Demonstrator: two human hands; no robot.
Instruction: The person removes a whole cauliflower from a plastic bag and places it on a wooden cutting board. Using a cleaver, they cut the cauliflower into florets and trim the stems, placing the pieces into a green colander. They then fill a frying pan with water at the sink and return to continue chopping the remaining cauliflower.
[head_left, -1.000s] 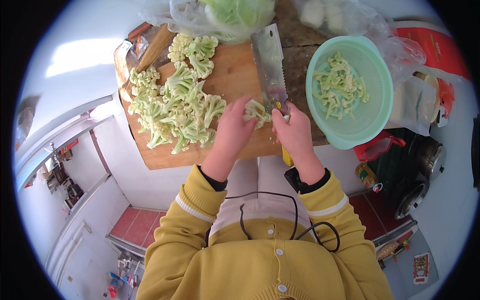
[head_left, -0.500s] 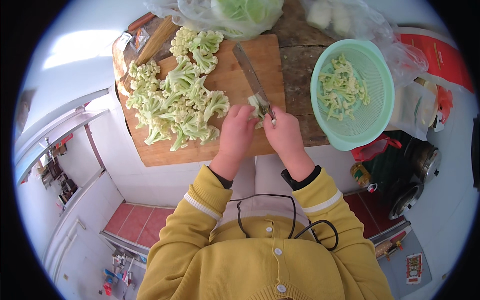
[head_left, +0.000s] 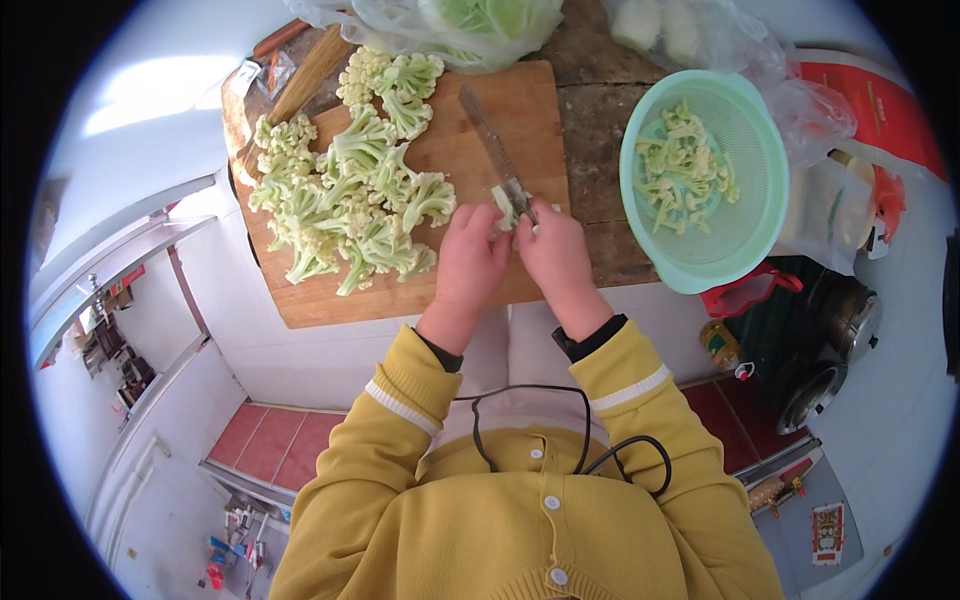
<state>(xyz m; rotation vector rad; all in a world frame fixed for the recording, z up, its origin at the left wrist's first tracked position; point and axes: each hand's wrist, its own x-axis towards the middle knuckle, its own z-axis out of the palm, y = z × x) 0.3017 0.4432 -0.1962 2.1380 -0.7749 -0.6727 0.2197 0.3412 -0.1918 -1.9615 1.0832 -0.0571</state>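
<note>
My right hand (head_left: 556,250) is closed round the handle of a kitchen knife (head_left: 488,135), whose blade points up and left over the wooden cutting board (head_left: 535,110). Between finger and thumb, my left hand (head_left: 470,252) holds a small pale green piece of cauliflower (head_left: 506,206) against the blade near the handle. Both hands are over the board's near edge, close together. Many cut cauliflower florets (head_left: 355,200) are heaped on the board's left half. At the right stands a mint-green colander (head_left: 772,200) with thin cauliflower pieces (head_left: 685,170) in it.
A clear plastic bag with a green vegetable (head_left: 480,25) lies behind the board. A wooden stick (head_left: 312,75) is at the far left. Another clear bag (head_left: 690,35) and red packaging (head_left: 880,105) are beyond the colander. A bottle (head_left: 720,345) stands below right.
My right hand and the knife have moved slightly left, nearer to my left hand. The cauliflower piece has shifted a little against the blade. The florets and colander keep their places.
</note>
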